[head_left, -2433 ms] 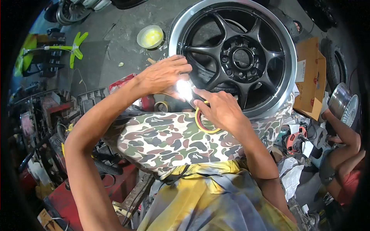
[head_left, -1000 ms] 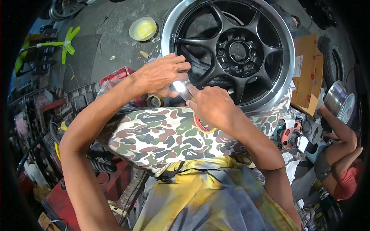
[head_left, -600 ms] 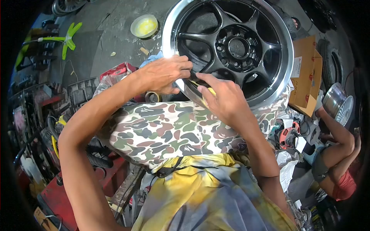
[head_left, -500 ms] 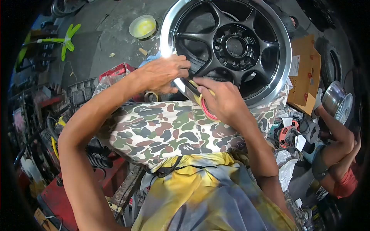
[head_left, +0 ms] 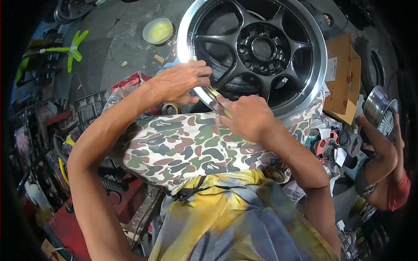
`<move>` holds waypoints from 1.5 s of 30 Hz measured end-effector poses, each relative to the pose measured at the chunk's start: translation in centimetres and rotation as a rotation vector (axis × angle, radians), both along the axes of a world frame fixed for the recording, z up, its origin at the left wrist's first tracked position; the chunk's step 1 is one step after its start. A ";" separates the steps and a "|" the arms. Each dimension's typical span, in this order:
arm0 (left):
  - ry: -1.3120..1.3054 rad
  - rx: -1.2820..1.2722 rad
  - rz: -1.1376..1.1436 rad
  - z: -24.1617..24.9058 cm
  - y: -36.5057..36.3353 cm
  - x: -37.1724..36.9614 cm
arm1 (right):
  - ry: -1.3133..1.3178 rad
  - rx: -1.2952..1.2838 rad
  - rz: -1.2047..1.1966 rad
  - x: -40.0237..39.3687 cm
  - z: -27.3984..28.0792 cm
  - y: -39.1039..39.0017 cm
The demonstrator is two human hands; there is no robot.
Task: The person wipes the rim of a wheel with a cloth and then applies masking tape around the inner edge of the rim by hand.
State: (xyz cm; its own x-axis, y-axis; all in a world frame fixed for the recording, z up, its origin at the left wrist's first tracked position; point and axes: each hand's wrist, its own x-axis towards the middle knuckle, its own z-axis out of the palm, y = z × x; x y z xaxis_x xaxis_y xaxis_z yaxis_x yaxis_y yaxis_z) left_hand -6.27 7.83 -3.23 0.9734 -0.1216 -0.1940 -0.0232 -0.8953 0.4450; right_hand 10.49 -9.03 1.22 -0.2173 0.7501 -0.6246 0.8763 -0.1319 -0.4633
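Note:
A car wheel rim [head_left: 257, 82] with black spokes and a shiny polished lip lies across my lap, on camouflage-patterned trousers [head_left: 183, 139]. Curled over the near left part of the lip is my left hand [head_left: 183, 81], its fingers bent and its thumb on the outer side. My right hand [head_left: 249, 116] grips a roll of masking tape [head_left: 228, 114], mostly hidden under the fingers. From the roll, a yellowish strip of tape [head_left: 213, 92] runs along the lip toward my left hand.
A bowl [head_left: 157, 31] with yellow contents and a green fan blade [head_left: 75, 51] are beyond. To the right stand a cardboard box [head_left: 342, 78] and a tire [head_left: 372, 67]. Another person [head_left: 385, 161] handles a silver wheel [head_left: 378, 108]. A red metal box [head_left: 93, 217] is at lower left.
My right hand has turned over the tape roll and pressed closer to the lip, hiding the roll's pink inner ring. My left hand stays nearly in place. The other person's arms have shifted.

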 end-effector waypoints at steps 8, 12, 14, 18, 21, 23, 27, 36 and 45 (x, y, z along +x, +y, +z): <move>0.046 0.016 -0.018 0.3 0.0 0.2 | -0.039 0.038 0.105 -0.2 -0.6 0.0; 0.047 0.023 -0.020 0.2 -0.2 0.1 | -0.035 0.024 0.118 -0.2 -0.6 0.1; 0.016 0.064 -0.035 0.3 -0.3 0.1 | -0.040 0.010 0.117 -0.1 -0.6 0.1; 0.024 0.074 -0.048 0.4 -0.5 0.2 | -0.063 0.022 0.121 -0.2 -0.5 -0.2; 0.041 0.060 -0.034 0.3 -0.6 0.2 | -0.064 0.042 0.121 -0.3 -0.8 -0.3; 0.052 0.049 -0.028 0.4 -0.5 0.3 | -0.052 0.055 0.118 -0.1 -0.9 -0.2; 0.064 -0.002 0.016 0.6 -0.3 0.2 | 0.001 0.015 0.095 0.5 -0.5 0.0; 0.016 -0.020 0.037 0.3 -0.1 0.1 | 0.091 0.160 0.010 0.7 -2.3 -1.4; 0.085 0.021 0.011 0.7 -0.4 0.2 | 0.063 0.014 0.093 1.6 -1.5 0.1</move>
